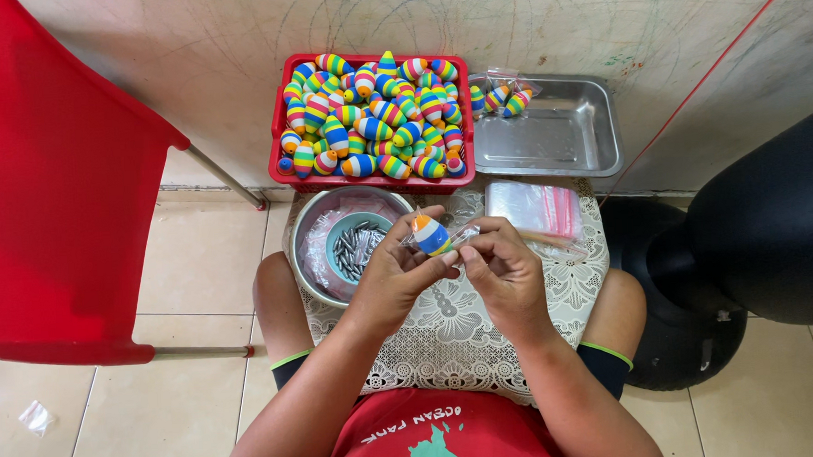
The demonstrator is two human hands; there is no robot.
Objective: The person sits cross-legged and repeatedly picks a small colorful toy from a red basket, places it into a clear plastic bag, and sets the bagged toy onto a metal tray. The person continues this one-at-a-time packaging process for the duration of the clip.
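Rainbow-striped and egg-shaped, a small toy [431, 236] sits pinched in the fingertips of the left hand [392, 274], held above the lace cloth [449, 328] over the person's lap. Right hand [504, 268] is closed beside it, its fingers nipping what looks like a clear plastic sleeve [467, 234] at the toy's end, though the film is hard to make out. Just beyond the left hand, a metal bowl [308, 252] holds a smaller teal bowl of grey pellets [356, 245]. A stack of clear bags [533, 209] lies beyond the right hand. Farther out, against the wall, stand a red basket [283, 165] heaped with striped toys and a steel tray [559, 132] holding a few bagged ones.
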